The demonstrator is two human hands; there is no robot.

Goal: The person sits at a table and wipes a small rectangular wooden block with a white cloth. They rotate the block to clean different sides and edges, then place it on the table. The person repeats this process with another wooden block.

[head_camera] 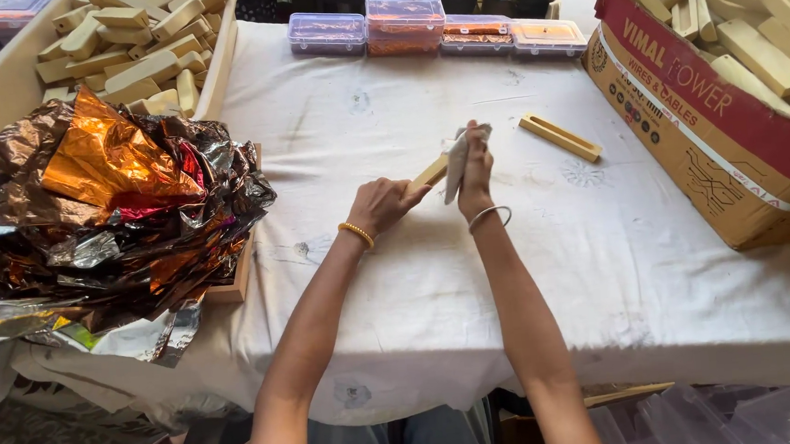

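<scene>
The cloth (465,157) in my right hand (477,172) is grey-white, and the wooden piece (430,172) in my left hand (383,204) is pale yellow, like the piece (561,137) lying on the white table cover (436,284). Beside me the crumpled foil (116,214) shines copper, orange, silver and pink. The cardboard box (713,135) is brown with a red band.

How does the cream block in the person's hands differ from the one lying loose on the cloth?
The held block is gripped by the left hand and half hidden by the grey cloth in the right hand; the loose block lies untouched, fully visible, its recessed face showing. Both are long, cream-coloured pieces.
</scene>
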